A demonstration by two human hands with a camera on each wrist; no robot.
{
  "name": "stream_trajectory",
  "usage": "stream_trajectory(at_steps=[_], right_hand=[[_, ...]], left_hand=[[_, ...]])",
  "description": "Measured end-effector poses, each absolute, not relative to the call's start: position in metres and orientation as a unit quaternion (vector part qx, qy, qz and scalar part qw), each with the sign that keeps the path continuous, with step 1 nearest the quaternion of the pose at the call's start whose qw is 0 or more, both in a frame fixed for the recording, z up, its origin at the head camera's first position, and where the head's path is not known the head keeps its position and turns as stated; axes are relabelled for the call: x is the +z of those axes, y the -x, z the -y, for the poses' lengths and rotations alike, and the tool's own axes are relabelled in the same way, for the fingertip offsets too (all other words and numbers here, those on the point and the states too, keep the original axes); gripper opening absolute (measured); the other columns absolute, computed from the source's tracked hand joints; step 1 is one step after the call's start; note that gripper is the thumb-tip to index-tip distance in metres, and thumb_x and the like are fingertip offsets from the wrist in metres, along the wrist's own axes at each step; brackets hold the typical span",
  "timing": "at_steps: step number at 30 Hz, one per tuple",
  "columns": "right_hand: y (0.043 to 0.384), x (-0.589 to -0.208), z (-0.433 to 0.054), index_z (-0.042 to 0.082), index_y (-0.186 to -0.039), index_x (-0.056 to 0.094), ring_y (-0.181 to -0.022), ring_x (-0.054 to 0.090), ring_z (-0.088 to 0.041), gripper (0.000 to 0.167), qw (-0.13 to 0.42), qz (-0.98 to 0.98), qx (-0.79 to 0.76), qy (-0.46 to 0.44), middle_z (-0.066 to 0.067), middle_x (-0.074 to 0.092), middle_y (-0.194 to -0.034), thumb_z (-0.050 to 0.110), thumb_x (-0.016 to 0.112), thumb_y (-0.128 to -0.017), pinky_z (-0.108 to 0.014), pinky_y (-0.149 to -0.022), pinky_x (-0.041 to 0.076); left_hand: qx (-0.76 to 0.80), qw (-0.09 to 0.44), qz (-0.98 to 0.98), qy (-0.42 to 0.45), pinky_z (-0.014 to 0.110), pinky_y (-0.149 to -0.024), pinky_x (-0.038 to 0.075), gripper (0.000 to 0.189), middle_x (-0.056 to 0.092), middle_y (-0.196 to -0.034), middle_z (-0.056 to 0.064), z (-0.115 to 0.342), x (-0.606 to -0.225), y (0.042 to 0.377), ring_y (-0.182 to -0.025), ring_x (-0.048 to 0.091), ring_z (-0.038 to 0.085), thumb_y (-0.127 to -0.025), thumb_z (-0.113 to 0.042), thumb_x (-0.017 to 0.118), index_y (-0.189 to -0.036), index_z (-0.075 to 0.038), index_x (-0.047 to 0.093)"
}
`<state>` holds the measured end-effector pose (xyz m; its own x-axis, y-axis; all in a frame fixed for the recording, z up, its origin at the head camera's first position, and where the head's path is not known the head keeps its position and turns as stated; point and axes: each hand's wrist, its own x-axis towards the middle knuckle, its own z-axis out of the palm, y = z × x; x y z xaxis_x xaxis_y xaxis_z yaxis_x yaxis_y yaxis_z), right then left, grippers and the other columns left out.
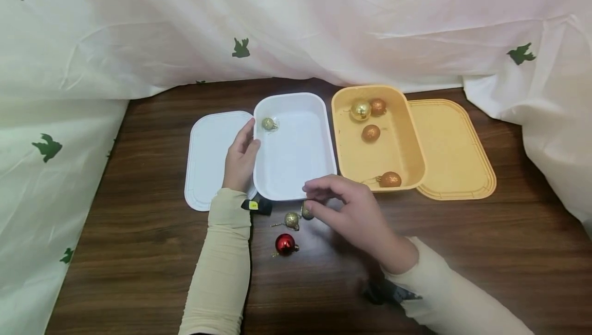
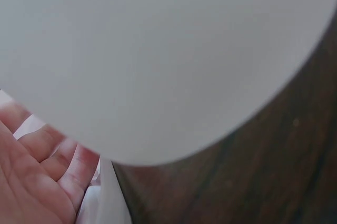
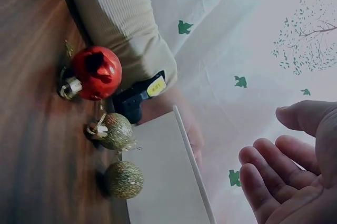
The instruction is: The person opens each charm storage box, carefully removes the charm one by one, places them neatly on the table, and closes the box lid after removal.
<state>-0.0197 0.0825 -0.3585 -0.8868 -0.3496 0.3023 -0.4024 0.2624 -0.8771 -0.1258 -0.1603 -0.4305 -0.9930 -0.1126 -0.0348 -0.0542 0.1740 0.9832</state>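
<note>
My left hand (image 1: 239,159) rests along the left wall of a white plastic box (image 1: 296,157), its fingers fairly straight at the rim. One small gold glitter bauble (image 1: 268,124) lies inside that box. Over the box's near right corner hovers my right hand (image 1: 353,211), thumb and fingers apart with nothing between them in the right wrist view. Below it on the table lie two gold glitter baubles, one partly hidden by the thumb (image 1: 307,211) and one in plain sight (image 1: 291,220). A shiny red bauble (image 1: 285,244) sits nearer to me.
Right of the white box stands a yellow box (image 1: 351,163) with a shiny gold bauble (image 1: 361,109) and several orange ones. A white lid (image 1: 203,160) lies at the left, partly behind my left hand, and a yellow lid (image 1: 455,150) at the right. White cloth (image 1: 296,26) hangs behind the table.
</note>
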Motion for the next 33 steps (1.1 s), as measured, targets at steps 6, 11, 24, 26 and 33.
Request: stream_trajectory(at_steps=[6, 11, 24, 26, 33], right_hand=[[0.034, -0.354, -0.077, 0.009, -0.108, 0.074, -0.091, 0.071, -0.012, 0.023, 0.003, 0.813, 0.544, -0.205, -0.001, 0.075, -0.106, 0.010, 0.079, -0.086, -0.036, -0.081, 0.061], [0.050, -0.349, -0.072, 0.007, -0.109, 0.074, -0.096, 0.072, -0.016, 0.023, 0.004, 0.821, 0.537, -0.193, -0.003, 0.075, -0.108, 0.010, 0.079, -0.087, -0.029, -0.088, 0.058], [0.086, -0.342, -0.047, 0.006, -0.112, 0.073, -0.095, 0.070, -0.014, 0.025, 0.005, 0.832, 0.517, -0.200, -0.003, 0.074, -0.109, 0.015, 0.077, -0.089, -0.025, -0.088, 0.057], [0.090, -0.344, -0.042, 0.006, -0.114, 0.073, -0.096, 0.070, -0.014, 0.026, -0.001, 0.835, 0.511, -0.206, -0.004, 0.074, -0.110, 0.016, 0.076, -0.090, -0.024, -0.089, 0.056], [0.106, -0.342, -0.030, 0.004, -0.116, 0.072, -0.098, 0.070, -0.013, 0.028, -0.007, 0.847, 0.491, -0.203, -0.004, 0.074, -0.111, 0.017, 0.075, -0.091, -0.022, -0.089, 0.055]], left_hand=[[-0.642, 0.020, 0.765, -0.056, 0.034, -0.115, 0.037, 0.049, 0.044, -0.155, -0.005, 0.160, -0.431, 0.126, -0.142, 0.041, 0.012, -0.104, -0.020, 0.049, -0.151, -0.031, 0.045], [-0.643, 0.018, 0.763, -0.056, 0.033, -0.114, 0.040, 0.048, 0.045, -0.154, -0.005, 0.160, -0.430, 0.126, -0.141, 0.043, 0.012, -0.104, -0.020, 0.049, -0.150, -0.033, 0.046], [-0.630, 0.016, 0.774, -0.050, 0.035, -0.114, 0.039, 0.050, 0.043, -0.156, -0.005, 0.162, -0.429, 0.124, -0.142, 0.041, 0.012, -0.104, -0.020, 0.049, -0.152, -0.032, 0.044], [-0.631, 0.017, 0.774, -0.051, 0.035, -0.114, 0.040, 0.050, 0.043, -0.156, -0.005, 0.163, -0.429, 0.123, -0.142, 0.041, 0.013, -0.104, -0.020, 0.049, -0.152, -0.030, 0.044], [-0.647, 0.018, 0.762, -0.034, 0.035, -0.112, 0.042, 0.051, 0.042, -0.156, -0.002, 0.162, -0.431, 0.124, -0.142, 0.041, 0.014, -0.104, -0.018, 0.049, -0.154, -0.027, 0.042]])
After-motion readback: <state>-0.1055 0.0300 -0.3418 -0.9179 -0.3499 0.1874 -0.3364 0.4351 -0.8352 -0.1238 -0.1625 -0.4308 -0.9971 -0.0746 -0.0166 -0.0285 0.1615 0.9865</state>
